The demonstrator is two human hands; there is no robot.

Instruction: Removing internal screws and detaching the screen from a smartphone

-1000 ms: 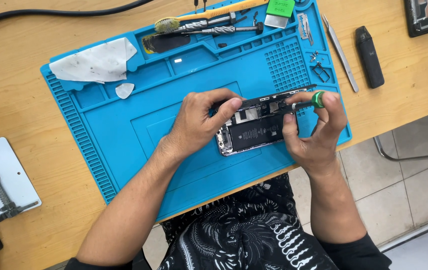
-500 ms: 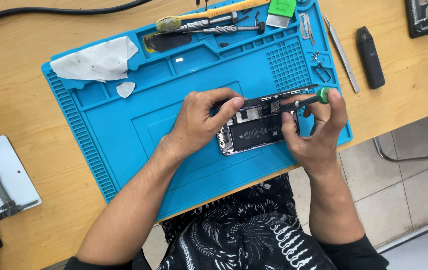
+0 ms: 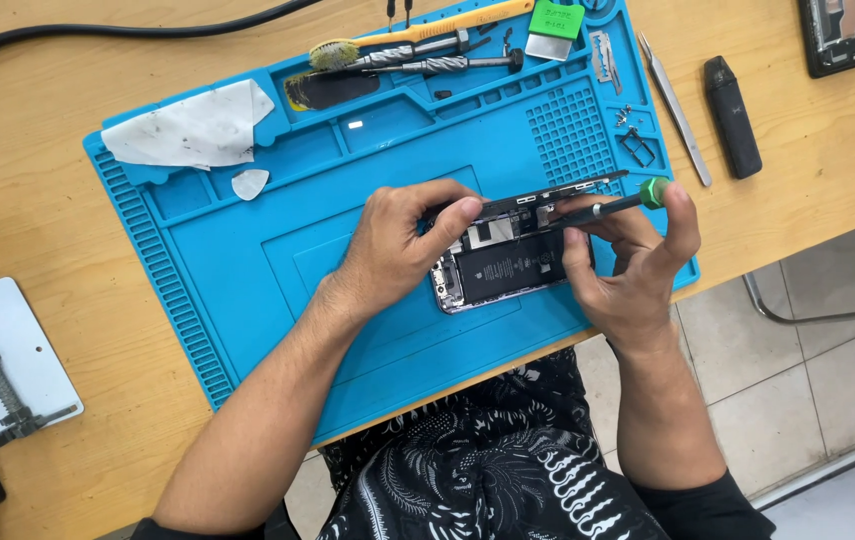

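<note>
An opened smartphone (image 3: 510,262) lies on a blue repair mat (image 3: 248,260), its dark battery and inner boards exposed. My left hand (image 3: 398,245) grips the phone's left end, the thumb pressed on its upper edge. My right hand (image 3: 638,270) holds a slim black screwdriver (image 3: 608,205) with a green cap. The tool lies nearly level, its tip pointing left into the phone's upper part. The phone's lifted screen shows as a thin dark strip along the top edge.
At the mat's top lie a brush (image 3: 388,45), metal tools (image 3: 438,62) and a green-topped scraper (image 3: 553,25). A white cloth (image 3: 193,125) and a pick (image 3: 250,183) sit upper left. Tweezers (image 3: 676,108) and a black pen-like device (image 3: 732,115) rest on the wooden desk, a metal holder (image 3: 3,370) at left.
My right hand has shifted the screwdriver slightly, its green cap now a little higher and further right. My left hand keeps its grip on the phone.
</note>
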